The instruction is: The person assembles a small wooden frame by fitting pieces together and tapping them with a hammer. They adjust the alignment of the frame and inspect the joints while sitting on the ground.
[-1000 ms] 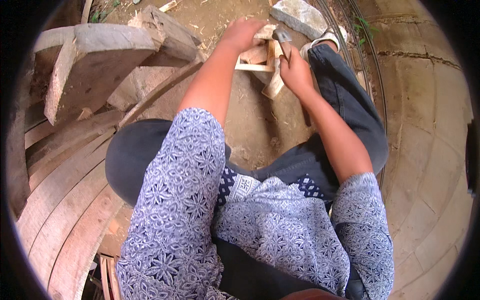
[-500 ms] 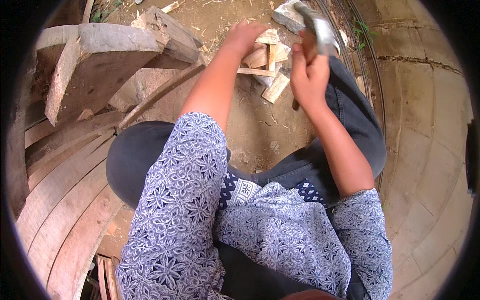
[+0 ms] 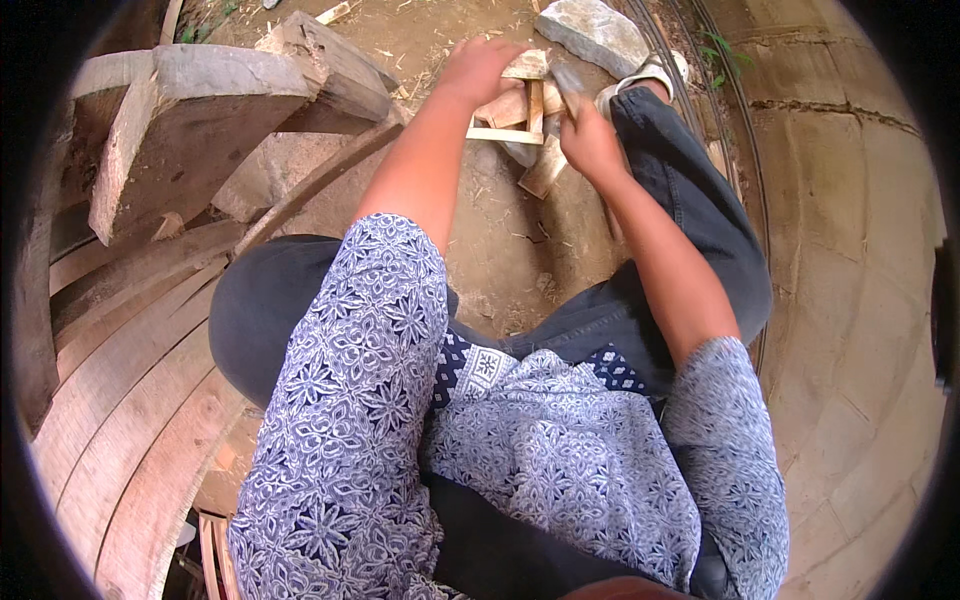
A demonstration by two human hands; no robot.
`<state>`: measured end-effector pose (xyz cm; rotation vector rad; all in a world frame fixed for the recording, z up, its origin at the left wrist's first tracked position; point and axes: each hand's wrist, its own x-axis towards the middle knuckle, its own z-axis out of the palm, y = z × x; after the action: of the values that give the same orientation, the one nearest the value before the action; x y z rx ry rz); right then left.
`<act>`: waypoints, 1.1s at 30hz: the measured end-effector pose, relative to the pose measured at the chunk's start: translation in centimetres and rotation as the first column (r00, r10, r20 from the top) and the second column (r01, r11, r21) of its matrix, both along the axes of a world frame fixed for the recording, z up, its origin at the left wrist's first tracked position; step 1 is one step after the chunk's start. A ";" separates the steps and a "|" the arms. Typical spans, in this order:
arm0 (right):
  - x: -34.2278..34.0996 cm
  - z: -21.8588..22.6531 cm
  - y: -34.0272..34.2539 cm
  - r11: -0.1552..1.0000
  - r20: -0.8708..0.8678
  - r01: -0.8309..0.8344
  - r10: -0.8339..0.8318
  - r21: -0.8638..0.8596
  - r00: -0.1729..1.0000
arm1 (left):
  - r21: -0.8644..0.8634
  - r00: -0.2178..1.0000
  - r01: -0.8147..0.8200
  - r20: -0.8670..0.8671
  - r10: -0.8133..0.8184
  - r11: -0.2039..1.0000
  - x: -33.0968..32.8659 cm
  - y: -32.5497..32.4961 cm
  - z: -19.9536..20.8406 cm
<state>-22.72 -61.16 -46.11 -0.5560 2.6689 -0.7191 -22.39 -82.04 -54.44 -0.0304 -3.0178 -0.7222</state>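
Near a pale stone [image 3: 595,36], the right hand [image 3: 592,146] has its fingers around a hammer [image 3: 568,88]; the left hand [image 3: 478,74] is at a wooden frame [image 3: 535,108], grip impossible to tell.

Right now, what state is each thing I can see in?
Left hand: at the wooden frame, grip partly hidden
Right hand: closed around the hammer
Hammer: held, head blurred, contact with frame unclear
Wooden frame: partly covered by left hand
Stone: lying on the ground

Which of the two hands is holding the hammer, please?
The right hand, closed around the hammer; the left hand shows no tool and is at the small wooden frame.
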 end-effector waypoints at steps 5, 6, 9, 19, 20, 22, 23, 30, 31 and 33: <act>0.6 4.4 -2.0 0.926 -0.033 0.135 -0.156 -0.352 0.987 | -0.023 1.000 0.004 0.015 -0.004 1.000 0.3 -0.5 -0.6; 1.6 5.6 -2.9 0.886 -0.095 0.100 -0.159 -0.452 0.983 | -0.024 1.000 -0.011 0.011 0.011 1.000 0.7 -1.0 -0.5; 2.1 4.5 -2.5 0.850 -0.233 -0.025 -0.116 -0.526 0.965 | -0.017 0.998 -0.021 0.055 0.022 1.000 0.0 -0.5 0.5; 1.1 5.1 -3.4 0.834 -0.145 0.012 -0.110 -0.551 0.983 | -0.003 1.000 -0.024 -0.010 0.024 1.000 0.1 -1.2 -0.1; 0.7 3.3 -2.7 0.845 -0.175 0.009 -0.121 -0.535 0.977 | -0.004 0.999 -0.014 -0.033 0.014 1.000 0.1 -0.5 -0.1; -1.2 -1.3 -0.5 0.993 0.022 0.029 -0.027 -0.115 0.999 | 0.018 1.000 -0.018 -0.010 0.018 1.000 -0.1 -0.2 -0.1; -1.7 -0.7 -0.8 1.000 0.215 -0.013 0.016 -0.015 0.976 | 0.022 1.000 -0.028 0.003 0.028 0.999 0.0 -0.5 -0.1; -0.6 5.5 -3.6 0.783 -0.093 0.160 -0.268 -0.601 0.959 | 0.001 0.999 -0.034 -0.001 0.034 0.999 0.3 -0.3 -0.5; -1.3 1.8 -2.2 0.934 -0.141 0.101 -0.157 -0.343 0.977 | 0.011 0.999 -0.026 -0.033 0.027 1.000 -0.2 -0.1 -0.4; -1.9 -1.9 -1.2 0.999 0.144 -0.008 0.001 0.051 0.990 | 0.003 0.999 -0.031 -0.034 0.031 1.000 0.2 -0.1 -0.5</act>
<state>-24.62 -62.32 -48.00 -0.4775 2.5443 -0.6606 -22.17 -82.12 -54.94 0.0042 -2.9777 -0.7157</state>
